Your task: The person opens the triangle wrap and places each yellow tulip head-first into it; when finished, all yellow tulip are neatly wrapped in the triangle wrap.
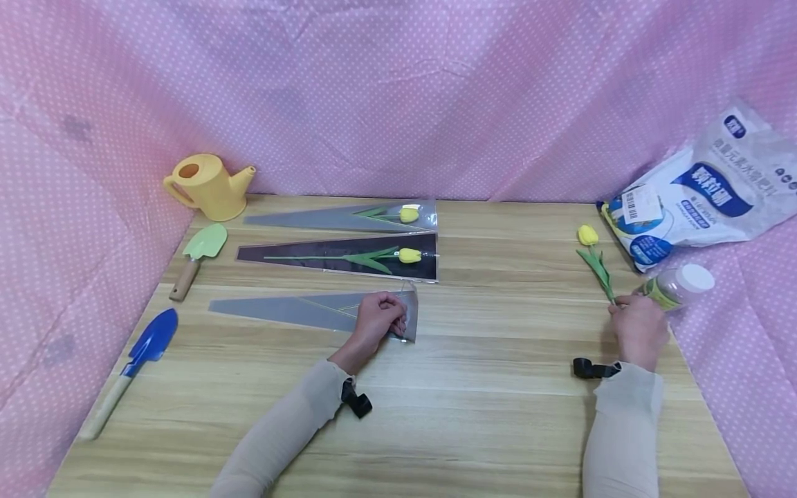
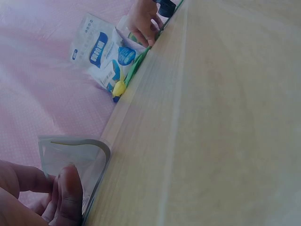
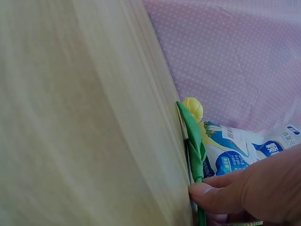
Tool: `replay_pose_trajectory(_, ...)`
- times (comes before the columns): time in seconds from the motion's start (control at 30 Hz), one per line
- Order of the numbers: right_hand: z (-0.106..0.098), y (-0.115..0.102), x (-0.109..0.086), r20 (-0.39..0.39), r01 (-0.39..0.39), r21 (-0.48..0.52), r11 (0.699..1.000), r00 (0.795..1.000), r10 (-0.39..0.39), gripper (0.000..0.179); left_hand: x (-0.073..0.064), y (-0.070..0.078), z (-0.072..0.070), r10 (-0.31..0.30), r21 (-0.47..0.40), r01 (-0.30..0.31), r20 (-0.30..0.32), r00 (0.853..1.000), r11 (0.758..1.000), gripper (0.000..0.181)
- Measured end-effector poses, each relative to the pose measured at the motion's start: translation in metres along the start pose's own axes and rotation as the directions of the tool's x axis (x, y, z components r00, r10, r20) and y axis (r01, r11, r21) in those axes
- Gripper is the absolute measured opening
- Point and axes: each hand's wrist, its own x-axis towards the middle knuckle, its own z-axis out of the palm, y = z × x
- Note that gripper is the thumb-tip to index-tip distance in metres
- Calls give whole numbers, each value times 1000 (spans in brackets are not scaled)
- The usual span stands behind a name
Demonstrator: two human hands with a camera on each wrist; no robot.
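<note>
My left hand (image 1: 377, 317) pinches the wide right end of a grey flower sleeve (image 1: 268, 309) that lies on the table. In the left wrist view the sleeve's clear mouth (image 2: 70, 153) bulges up beside the thumb. At the table's right side, my right hand (image 1: 640, 328) pinches the stem of a yellow tulip (image 1: 587, 235) with green leaves (image 3: 192, 134). The tulip's head points towards the back. Further back lie a dark sleeve (image 1: 292, 252) and another grey sleeve (image 1: 299, 219), each with a yellow tulip inside.
A white and blue bag (image 1: 703, 187) leans at the back right, with a white-lidded jar (image 1: 679, 285) beside my right hand. On the left are a yellow watering can (image 1: 212, 190), a green trowel (image 1: 202, 249) and a blue trowel (image 1: 149, 339). Pink dotted cloth (image 1: 398, 90) surrounds the table.
</note>
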Motion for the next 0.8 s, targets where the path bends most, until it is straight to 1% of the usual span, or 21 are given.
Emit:
replay_pose_trajectory(0.13,0,0,1,-2,11,-1,1000,1000,-11,33,0,1,0,-6,2,6,-2,1000,1000,6)
replay_pose_trajectory(0.3,-3,0,1,38,24,25,999,999,-25,34,-1,2,1,-4,-3,4,0,1000,1000,6)
replay_pose_trajectory(0.5,-5,-4,0,136,12,111,994,990,-28,37,-1,0,0,20,-8,-20,5,1000,1000,7)
replay_pose_trajectory(0.6,-6,-7,0,174,17,151,988,984,-44,37,-1,-2,0,40,-8,-40,10,999,999,9)
replay_pose_trajectory(0.67,-6,-9,0,197,16,199,980,979,-56,38,-1,-1,0,41,-7,-41,12,999,999,9)
replay_pose_trajectory(0.73,-7,-11,0,227,-6,257,966,972,-55,40,-2,0,-1,34,-7,-33,12,999,999,8)
replay_pose_trajectory(0.8,-7,-12,0,266,-42,338,940,963,-53,43,-3,2,-1,19,-7,-19,8,1000,1000,7)
